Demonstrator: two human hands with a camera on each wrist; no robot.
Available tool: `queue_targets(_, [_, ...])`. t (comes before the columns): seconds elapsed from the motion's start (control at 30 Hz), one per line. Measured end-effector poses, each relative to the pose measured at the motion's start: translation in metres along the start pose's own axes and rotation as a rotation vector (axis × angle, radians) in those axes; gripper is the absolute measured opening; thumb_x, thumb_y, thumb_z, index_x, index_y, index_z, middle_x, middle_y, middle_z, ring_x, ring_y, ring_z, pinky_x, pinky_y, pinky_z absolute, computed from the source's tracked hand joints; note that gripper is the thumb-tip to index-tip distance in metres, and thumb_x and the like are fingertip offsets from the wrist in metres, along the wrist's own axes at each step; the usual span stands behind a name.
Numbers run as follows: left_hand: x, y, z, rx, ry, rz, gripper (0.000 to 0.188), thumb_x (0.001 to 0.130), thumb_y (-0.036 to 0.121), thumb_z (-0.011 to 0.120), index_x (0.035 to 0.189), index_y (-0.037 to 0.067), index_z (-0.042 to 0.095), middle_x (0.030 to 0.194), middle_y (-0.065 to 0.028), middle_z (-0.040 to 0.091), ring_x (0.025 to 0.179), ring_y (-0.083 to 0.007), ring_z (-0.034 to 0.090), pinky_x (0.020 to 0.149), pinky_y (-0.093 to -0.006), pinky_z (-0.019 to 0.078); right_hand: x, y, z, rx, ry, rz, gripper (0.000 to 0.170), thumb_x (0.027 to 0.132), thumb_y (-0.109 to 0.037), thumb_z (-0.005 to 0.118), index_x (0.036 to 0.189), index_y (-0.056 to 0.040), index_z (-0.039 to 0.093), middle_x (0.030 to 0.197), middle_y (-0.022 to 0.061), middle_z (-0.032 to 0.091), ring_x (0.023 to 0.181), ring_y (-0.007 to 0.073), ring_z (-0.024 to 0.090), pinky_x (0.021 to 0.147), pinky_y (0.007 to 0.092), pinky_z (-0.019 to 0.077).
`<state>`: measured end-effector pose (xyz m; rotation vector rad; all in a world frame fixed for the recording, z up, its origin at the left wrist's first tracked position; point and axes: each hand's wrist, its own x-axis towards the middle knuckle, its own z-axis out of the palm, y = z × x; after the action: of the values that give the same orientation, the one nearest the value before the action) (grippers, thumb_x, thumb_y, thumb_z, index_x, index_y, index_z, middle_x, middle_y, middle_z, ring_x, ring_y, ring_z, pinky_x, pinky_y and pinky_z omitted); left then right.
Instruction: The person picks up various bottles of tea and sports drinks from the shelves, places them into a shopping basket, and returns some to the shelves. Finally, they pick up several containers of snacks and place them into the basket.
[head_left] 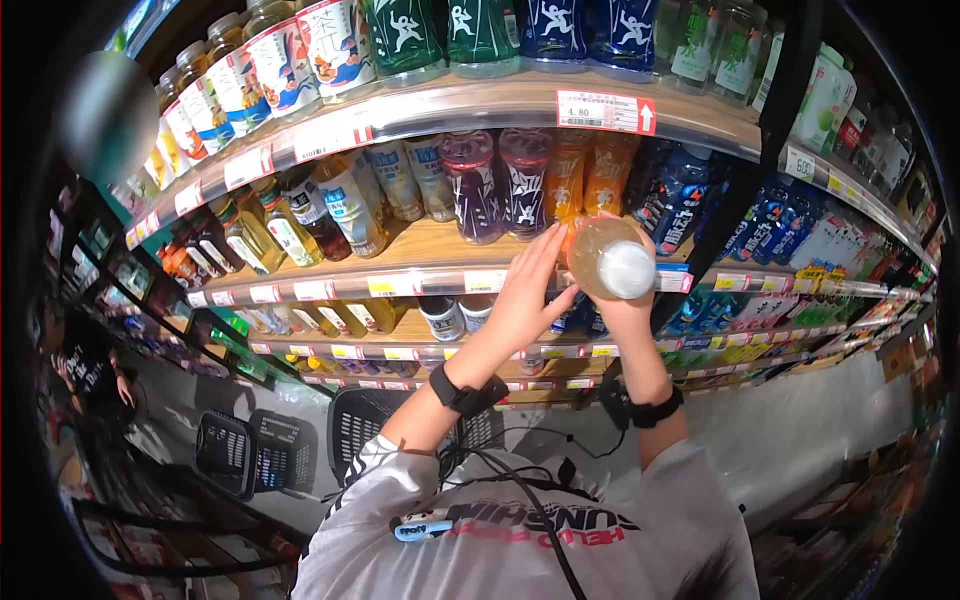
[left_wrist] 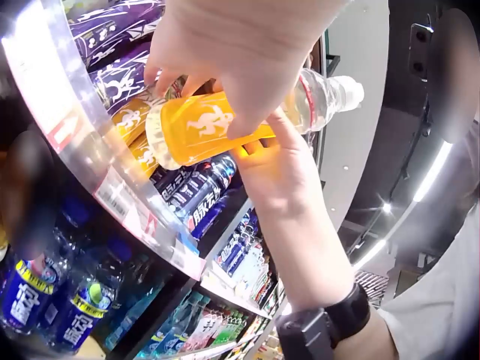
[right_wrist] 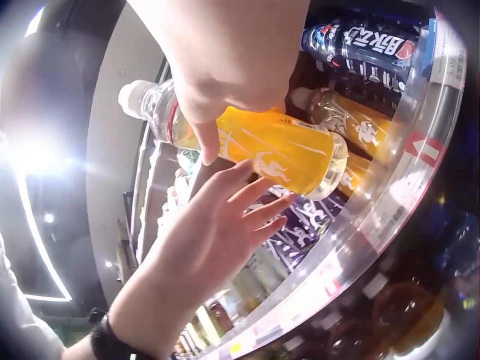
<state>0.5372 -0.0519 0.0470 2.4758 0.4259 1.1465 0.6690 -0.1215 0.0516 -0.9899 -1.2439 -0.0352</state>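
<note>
A clear drink bottle (head_left: 590, 250) with a white cap and an orange sleeve printed with a white figure is in front of the middle shelf. In the head view its cap points up toward me. My right hand (head_left: 628, 312) grips it around the sleeve, thumb and fingers curled, as the right wrist view also shows on the bottle (right_wrist: 289, 154). Beside it, my left hand (head_left: 535, 280) has its fingers extended, fingertips right at the sleeve in the right wrist view. Matching orange bottles (head_left: 567, 180) stand on the shelf just behind, next to purple-sleeved bottles (head_left: 473, 190).
The upper shelf edge (head_left: 500, 108) with price tags juts out above the hands. Blue-labelled bottles (head_left: 690, 205) stand to the right, past a dark upright (head_left: 735, 200). Black baskets (head_left: 225, 450) sit on the floor at left, where another person (head_left: 90, 375) appears. Cables (head_left: 560, 435) hang between my arms.
</note>
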Motion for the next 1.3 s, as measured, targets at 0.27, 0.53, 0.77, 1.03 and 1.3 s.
queue_targets(0.27, [0.015, -0.043, -0.008, -0.206, -0.159, -0.043, 0.08, 0.078, 0.021, 0.063, 0.139, -0.001, 0.016, 0.137, -0.025, 0.031, 0.126, -0.0377, 0.033, 0.104, -0.0416, 0.0277, 0.028, 0.059, 0.016, -0.107, 0.026, 0.256, 0.077, 0.057, -0.009, 0.083, 0.122, -0.0011, 0.045, 0.116, 0.0118, 0.054, 0.109, 0.0217, 0.051, 0.094, 0.0339, 0.0404])
queue_targets(0.53, [0.025, -0.049, 0.009, -0.124, -0.112, 0.036, 0.081, 0.077, 0.018, 0.063, 0.139, -0.001, 0.014, 0.139, -0.0264, 0.028, 0.129, -0.0378, 0.03, 0.106, -0.0395, 0.0265, 0.055, 0.077, 0.027, 0.224, 0.073, 0.287, 0.069, 0.067, 0.001, 0.074, 0.122, -0.0003, 0.033, 0.113, 0.0142, 0.052, 0.103, 0.0182, 0.054, 0.089, 0.0282, 0.0442])
queue_targets(0.77, [0.025, -0.042, 0.027, -0.102, 0.006, -0.082, 0.076, 0.074, 0.017, 0.063, 0.136, 0.0, 0.022, 0.136, -0.028, 0.031, 0.125, -0.0402, 0.034, 0.103, -0.0423, 0.0298, 0.059, 0.093, 0.025, 0.147, 0.003, 0.205, 0.06, 0.07, -0.008, 0.076, 0.114, 0.0012, 0.037, 0.108, 0.016, 0.055, 0.1, 0.0179, 0.056, 0.083, 0.0291, 0.046])
queue_targets(1.03, [0.015, -0.024, 0.05, 0.207, -0.032, -0.101, 0.069, 0.069, 0.024, 0.066, 0.131, 0.01, 0.041, 0.142, -0.0287, 0.019, 0.124, -0.0441, 0.034, 0.101, -0.0448, 0.0311, 0.062, 0.102, 0.002, -0.122, -0.099, 0.135, 0.051, 0.071, -0.027, 0.075, 0.101, 0.004, 0.048, 0.093, 0.0197, 0.056, 0.086, 0.0321, 0.056, 0.074, 0.0381, 0.0441])
queue_targets(1.3, [0.008, -0.013, 0.058, 0.367, -0.059, -0.158, 0.061, 0.071, 0.023, 0.065, 0.129, 0.013, 0.046, 0.141, -0.0282, 0.021, 0.123, -0.0454, 0.033, 0.103, -0.0455, 0.0292, 0.04, 0.097, -0.005, -0.348, -0.197, 0.053, 0.077, 0.075, -0.026, 0.069, 0.133, 0.0018, 0.028, 0.123, 0.0279, 0.043, 0.113, 0.0405, 0.045, 0.092, 0.0416, 0.0389])
